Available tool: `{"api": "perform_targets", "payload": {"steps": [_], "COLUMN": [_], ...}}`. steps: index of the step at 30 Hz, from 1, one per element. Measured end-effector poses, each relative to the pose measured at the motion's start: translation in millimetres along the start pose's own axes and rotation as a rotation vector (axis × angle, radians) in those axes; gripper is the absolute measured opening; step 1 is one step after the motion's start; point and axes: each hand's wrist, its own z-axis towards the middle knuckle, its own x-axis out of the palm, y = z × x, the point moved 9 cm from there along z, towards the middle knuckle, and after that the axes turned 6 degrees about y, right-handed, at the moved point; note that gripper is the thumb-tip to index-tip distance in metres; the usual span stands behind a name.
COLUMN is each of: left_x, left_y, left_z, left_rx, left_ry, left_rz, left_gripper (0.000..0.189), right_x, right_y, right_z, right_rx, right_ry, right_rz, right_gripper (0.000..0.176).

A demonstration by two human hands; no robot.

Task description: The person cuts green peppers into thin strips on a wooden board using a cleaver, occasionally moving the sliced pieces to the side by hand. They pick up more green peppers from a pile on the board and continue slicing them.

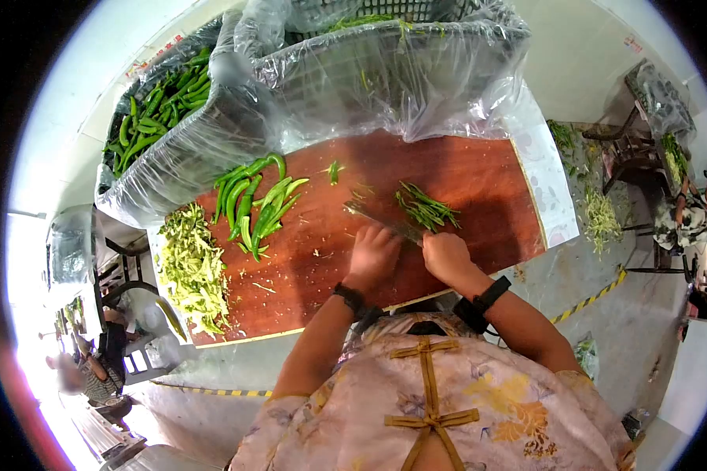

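My right hand [445, 255] is closed around the handle of a knife [401, 228], whose blade points left and away across the reddish-brown board [479, 169]. Just behind the blade my left hand [373, 251] has its fingers curled down at the board; whatever they hold is hidden. Beyond the knife lies a small bunch of thin dark green pods or strips [423, 206]. Several long green peppers [243, 192] rest further left, and beside them are paler split green pieces [273, 212]. A short green scrap [334, 172] sits near the back of the board.
Pale green trimmings [192, 271] are heaped along the left edge. A plastic-lined crate [393, 82] stands behind the board, with another crate of green peppers [165, 106] at back left. People sit at both sides; at right, trimmings [601, 216] lie on the floor.
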Motion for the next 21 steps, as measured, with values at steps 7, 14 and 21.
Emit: {"api": "perform_targets", "payload": {"steps": [7, 14, 21], "left_x": [-13, -13, -16], "left_y": [-7, -8, -9], "left_z": [0, 1, 2], "left_rx": [0.053, 0.049, 0.032], "left_ry": [-0.130, -0.119, -0.109], "left_rz": [-0.012, 0.013, 0.001], "left_gripper": [0.025, 0.025, 0.023], "right_x": [-13, -7, -7], "right_y": [-9, -14, -7], "right_z": [-13, -42, -37], "right_rx": [0.036, 0.122, 0.112], "right_ry": [-0.107, 0.092, 0.120], "right_rz": [0.011, 0.005, 0.000], "right_gripper": [0.019, 0.019, 0.013]}}
